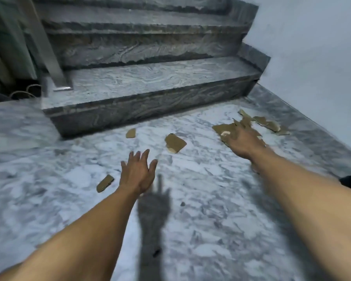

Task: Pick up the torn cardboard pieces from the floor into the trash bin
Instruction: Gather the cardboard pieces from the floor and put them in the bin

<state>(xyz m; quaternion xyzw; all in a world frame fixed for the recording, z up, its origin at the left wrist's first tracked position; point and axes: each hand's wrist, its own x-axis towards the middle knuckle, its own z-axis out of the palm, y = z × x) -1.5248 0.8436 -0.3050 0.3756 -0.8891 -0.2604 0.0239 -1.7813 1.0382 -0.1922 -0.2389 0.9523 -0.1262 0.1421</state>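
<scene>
Several torn brown cardboard pieces lie on the marbled floor. A heap of cardboard pieces [267, 122] sits at the right near the wall, and my right hand [244, 141] reaches over it, fingers down on a larger piece [224, 129]. Whether those fingers have closed on it I cannot tell. My left hand [137, 172] hovers open, fingers spread, above bare floor. A mid-sized piece [175, 143] lies just beyond it to the right, a small piece [131, 133] farther off, and a narrow piece [105, 183] to its left. No trash bin is in view.
Dark marbled stairs [150, 82] rise straight ahead, with a metal railing post [49, 57] at the left. A pale wall [312, 57] bounds the right side. Cords [26, 92] lie in the dark corner at the far left.
</scene>
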